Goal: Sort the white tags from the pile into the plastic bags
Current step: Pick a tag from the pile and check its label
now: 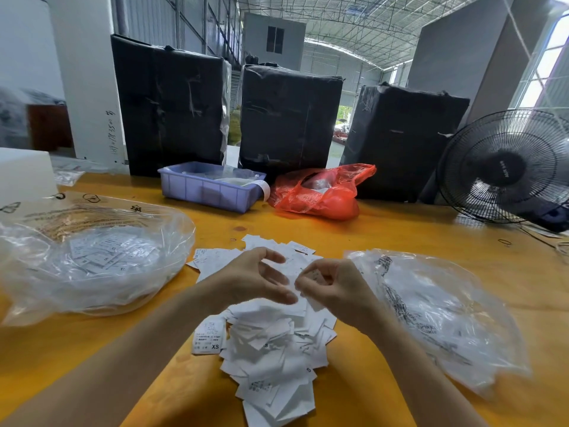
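A pile of white tags (pixel 271 349) lies in the middle of the orange table, some marked XS or S. Both hands hover over its far half. My right hand (pixel 334 285) has its fingers curled and pinches a small white tag (pixel 314 276). My left hand (pixel 255 277) is beside it, fingers spread and loosely bent, holding nothing. A clear plastic bag (pixel 92 263) on the left holds several tags. A second clear plastic bag (pixel 437 312) with black print lies on the right.
At the back stand a blue crate (pixel 209 189), a red plastic bag (pixel 320 192) and three black wrapped bales (pixel 289 118). A black fan (pixel 505 167) sits at the right rear. A white block (pixel 24 174) is at the far left.
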The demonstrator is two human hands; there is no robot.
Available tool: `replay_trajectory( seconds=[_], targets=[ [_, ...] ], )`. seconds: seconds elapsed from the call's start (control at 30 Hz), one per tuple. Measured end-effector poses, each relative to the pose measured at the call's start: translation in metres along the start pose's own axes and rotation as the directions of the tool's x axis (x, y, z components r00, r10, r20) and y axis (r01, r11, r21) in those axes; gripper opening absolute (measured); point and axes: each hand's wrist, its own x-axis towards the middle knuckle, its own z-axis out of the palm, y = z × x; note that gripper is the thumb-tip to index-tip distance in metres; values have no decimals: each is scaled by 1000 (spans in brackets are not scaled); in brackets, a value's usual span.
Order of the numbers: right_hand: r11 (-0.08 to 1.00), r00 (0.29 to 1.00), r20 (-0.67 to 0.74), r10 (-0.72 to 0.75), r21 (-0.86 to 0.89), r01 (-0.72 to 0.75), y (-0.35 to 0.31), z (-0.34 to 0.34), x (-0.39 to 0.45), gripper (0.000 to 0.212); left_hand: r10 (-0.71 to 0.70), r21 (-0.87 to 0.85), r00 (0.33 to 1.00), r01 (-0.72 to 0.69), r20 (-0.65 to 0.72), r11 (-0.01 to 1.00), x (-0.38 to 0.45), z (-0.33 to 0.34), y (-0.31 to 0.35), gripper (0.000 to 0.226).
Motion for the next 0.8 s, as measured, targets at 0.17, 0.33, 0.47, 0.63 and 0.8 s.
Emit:
replay_trajectory(
  seconds=[0.17, 0.33, 0.47, 0.63, 0.8],
  targets=[
    [985, 985, 152, -79, -138, 100, -6, 5, -3, 7, 125, 111, 990, -132, 64, 985, -1, 9, -2, 31],
    [969, 974, -228, -19, 235, 74, -6, -6, 4, 10, 103, 78, 989, -94, -111, 992, 0, 8, -4, 9],
    [786, 923, -340, 181, 614, 72, 0, -14, 6, 10, 48, -94, 989, -62, -139, 994, 1, 7, -2, 6],
    [799, 933, -276, 231, 601, -19, 2, -10, 7, 8, -12, -272, 995, -16, -99, 962, 1, 9, -1, 4],
    [819, 947, -243, 208, 573, -33, 2, -8, 7, 3, -48, -357, 997, 23, -63, 934, 0, 9, 0, 8]
  ],
)
